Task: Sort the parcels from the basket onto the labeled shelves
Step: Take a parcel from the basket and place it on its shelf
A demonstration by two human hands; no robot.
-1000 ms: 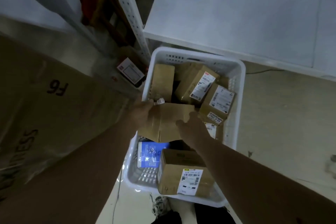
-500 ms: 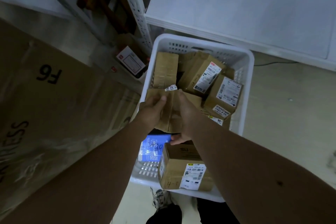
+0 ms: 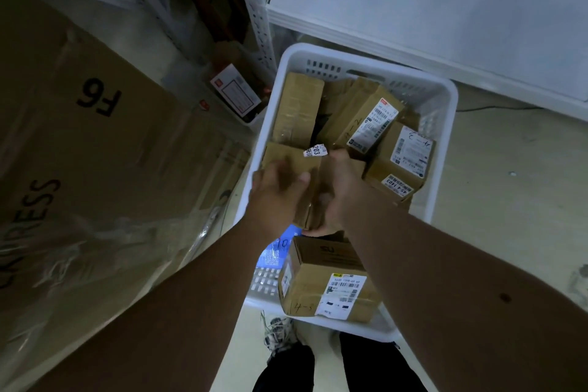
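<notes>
Gripping the brown parcel (image 3: pixel 291 157) w/ both hands: left hand (image 3: pixel 276 191) and right hand (image 3: pixel 340 191) clamp its sides; prob. light, stiff cardboard, so hold by the edges.

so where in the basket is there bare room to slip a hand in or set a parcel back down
The only bare patch of the white basket is its slotted floor at the near left corner, bordered by the blue parcel and the box marked 4-3. The far half is crowded with stacked boxes. The middle is taken by both hands gripping a brown parcel.
</notes>
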